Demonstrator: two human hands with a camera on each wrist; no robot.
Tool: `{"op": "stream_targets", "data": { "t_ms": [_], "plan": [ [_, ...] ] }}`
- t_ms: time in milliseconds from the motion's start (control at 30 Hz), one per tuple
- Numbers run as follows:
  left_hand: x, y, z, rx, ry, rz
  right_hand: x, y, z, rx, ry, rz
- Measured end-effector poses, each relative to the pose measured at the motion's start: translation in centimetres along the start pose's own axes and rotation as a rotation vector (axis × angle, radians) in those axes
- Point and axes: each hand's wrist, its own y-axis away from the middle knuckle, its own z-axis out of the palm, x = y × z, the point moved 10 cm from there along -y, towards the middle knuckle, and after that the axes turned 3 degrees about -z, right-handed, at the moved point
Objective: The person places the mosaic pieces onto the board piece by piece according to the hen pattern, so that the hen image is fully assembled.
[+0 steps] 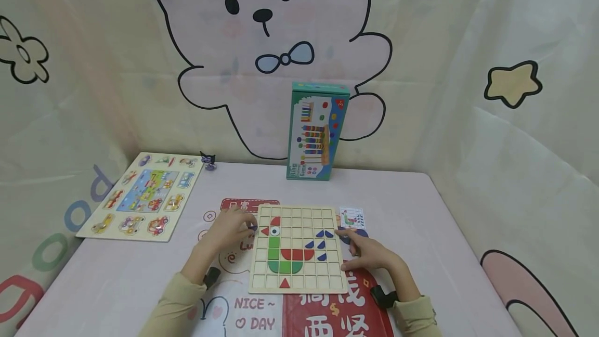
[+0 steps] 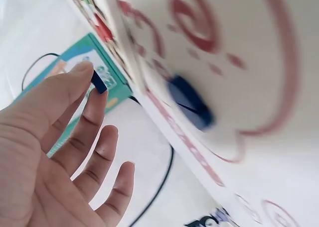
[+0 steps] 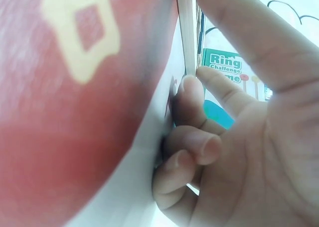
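In the head view a wooden grid board [image 1: 299, 287] lies flat, bearing a bird-like figure of red, green and blue pieces. My left hand [image 1: 231, 230] is at its left edge. Between thumb and index finger it pinches a small dark blue piece [image 2: 99, 81]; the other fingers are spread loosely. More dark blue [image 2: 192, 103] lies on the mat beside that hand, blurred. My right hand [image 1: 369, 251] touches the board's right edge with thumb and index finger, both fairly straight. Its other fingers bend loosely beside the edge in the right wrist view.
A small pattern card [image 1: 352, 218] lies beyond the board's right edge. A picture puzzle board [image 1: 184, 199] is at the back left, with a small dark figure [image 1: 208, 161] beside it. A green game box [image 1: 311, 134] stands upright behind. A printed mat [image 1: 255, 312] lies underneath.
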Motion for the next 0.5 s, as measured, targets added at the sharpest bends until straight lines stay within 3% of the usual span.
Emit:
{"op": "stream_targets", "data": {
  "t_ms": [167,500],
  "plan": [
    [2.1,-0.9,0.2,-0.007,0.020,0.052,0.0,0.0,0.0,0.001,-0.005,0.010],
    [6.8,-2.4,1.8,-0.049,0.016,0.231,0.1,0.0,0.0,-0.001,-0.012,0.013]
  ]
}}
